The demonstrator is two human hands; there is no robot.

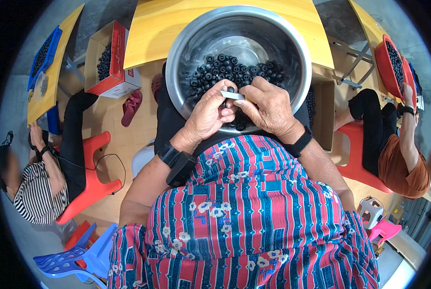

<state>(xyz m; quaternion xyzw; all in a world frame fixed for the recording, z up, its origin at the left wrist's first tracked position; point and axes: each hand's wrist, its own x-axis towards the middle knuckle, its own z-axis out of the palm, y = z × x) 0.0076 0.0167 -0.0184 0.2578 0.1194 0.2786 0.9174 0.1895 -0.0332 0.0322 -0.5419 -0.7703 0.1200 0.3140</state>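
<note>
Over the near half of a wide steel basin (175, 41) my two hands meet. My left hand (208, 110) is closed, pinching a small round black part (231, 89) between thumb and fingers. A short flat metal blade (233, 95) lies against that part; my right hand (268, 105) grips its other end, where the fingers hide any handle. Beneath the hands, many more black ring-like parts (220, 67) with holes in their middles are heaped in the basin. The basin rests partly on my lap and partly on the yellow table edge.
The yellow table (148, 29) lies ahead. At left are a red-and-white carton (113, 79) of black parts, a blue tray (46, 57) and a seated person in stripes. At right, another seated person reaches to a red basin (388, 67). A brown carton (325, 111) stands beside my basin.
</note>
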